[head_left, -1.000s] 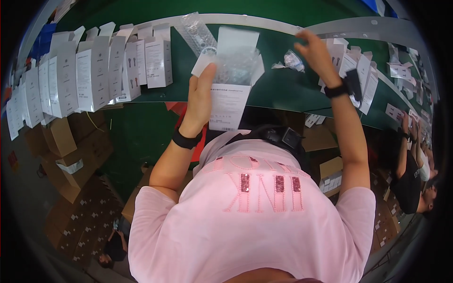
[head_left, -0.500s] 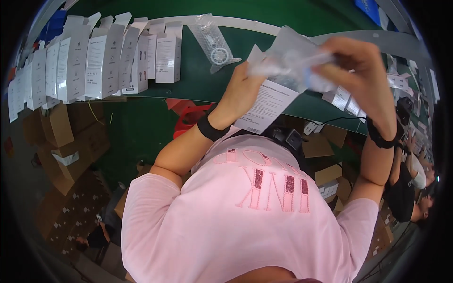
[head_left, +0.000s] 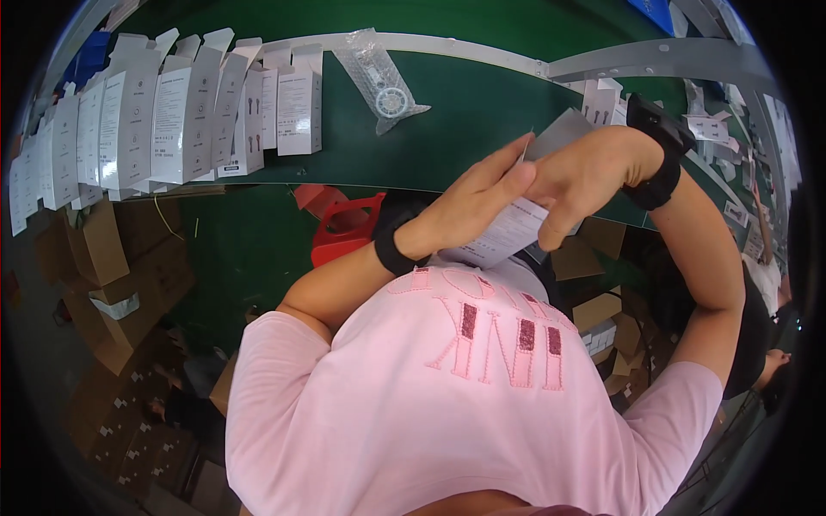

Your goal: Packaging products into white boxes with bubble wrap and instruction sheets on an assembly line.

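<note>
White carton (head_left: 506,234) held close to the body

The carton is tilted, at the near edge of the green tabletop (head_left: 482,95), before the pink shirt (head_left: 482,404). The left hand (head_left: 469,206) is clamped on its left side. The right hand (head_left: 594,176) bends over the upper end; whether it pinches, I cannot tell. Farther left lies a bubble-wrapped item (head_left: 379,82), and beyond it, white boxes (head_left: 181,120) stand in a row.

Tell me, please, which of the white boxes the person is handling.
The box by the pink shirt, with left hand and right hand on it; neither touches the left row or the boxes at right.
</note>
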A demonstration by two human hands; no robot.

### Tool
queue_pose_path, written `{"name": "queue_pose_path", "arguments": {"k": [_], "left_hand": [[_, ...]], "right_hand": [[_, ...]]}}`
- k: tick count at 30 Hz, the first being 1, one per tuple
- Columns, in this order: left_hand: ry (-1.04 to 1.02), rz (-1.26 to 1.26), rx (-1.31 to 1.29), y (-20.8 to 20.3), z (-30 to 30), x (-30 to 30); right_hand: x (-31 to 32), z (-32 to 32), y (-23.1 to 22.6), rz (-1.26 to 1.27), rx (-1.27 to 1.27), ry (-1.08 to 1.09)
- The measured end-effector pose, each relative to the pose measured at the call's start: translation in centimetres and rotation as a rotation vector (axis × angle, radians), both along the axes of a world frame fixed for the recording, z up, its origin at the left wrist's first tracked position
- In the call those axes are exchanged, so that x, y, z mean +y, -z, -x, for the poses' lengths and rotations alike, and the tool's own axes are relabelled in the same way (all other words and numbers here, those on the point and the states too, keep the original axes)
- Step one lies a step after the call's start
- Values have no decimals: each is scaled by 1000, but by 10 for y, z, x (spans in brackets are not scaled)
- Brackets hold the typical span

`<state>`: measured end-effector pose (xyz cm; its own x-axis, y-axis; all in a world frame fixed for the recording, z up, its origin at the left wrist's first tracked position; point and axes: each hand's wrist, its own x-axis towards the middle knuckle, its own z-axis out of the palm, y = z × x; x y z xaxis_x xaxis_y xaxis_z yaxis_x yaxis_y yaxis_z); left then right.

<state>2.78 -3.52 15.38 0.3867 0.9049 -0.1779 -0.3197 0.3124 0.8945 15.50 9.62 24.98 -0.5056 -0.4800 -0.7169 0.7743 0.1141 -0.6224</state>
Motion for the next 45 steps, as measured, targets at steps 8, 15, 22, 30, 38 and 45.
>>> {"name": "queue_pose_path", "arguments": {"k": [8,15,22,30,38,45], "left_hand": [[-295,-224,-50,7,31,-11],[-117,-274,-37,2,11,-9],[-34,-135,-5,11,14,-4],[-68,-75,-89,9,-2,8],[171,-116,-95,22,-43,24],[350,-41,-158,29,-126,41]], "right_hand": [[-19,-82,-47,-858,284,1255],[-83,-53,42,-376,348,1519],[-100,-75,35,-699,654,1432],[-92,-96,29,-961,752,1094],[-123,-127,33,-1060,556,1385],[-137,-211,45,-1347,542,1256]]}}
